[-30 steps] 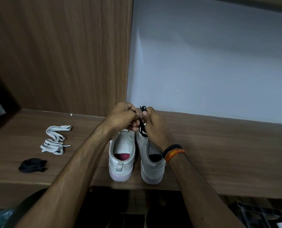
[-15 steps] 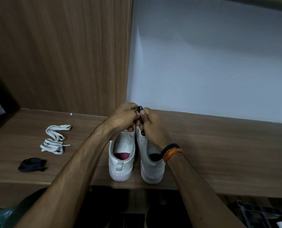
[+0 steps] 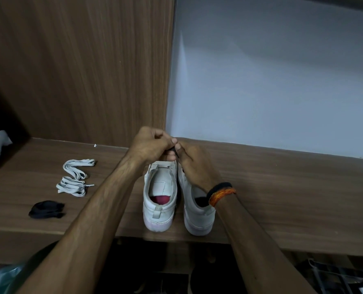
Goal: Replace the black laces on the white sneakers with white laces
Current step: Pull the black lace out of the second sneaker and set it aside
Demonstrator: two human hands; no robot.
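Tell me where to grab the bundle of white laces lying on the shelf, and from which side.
Take the white laces where the two folded bunches meet, pinching across the strands from above. They lie flat on the wooden shelf, away from the black lace bundle in front, so a top grip should gather the loops rather than dragging one loose end.

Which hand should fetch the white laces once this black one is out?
Left. The white laces lie on the left hand's side; the right hand would cross the sneakers.
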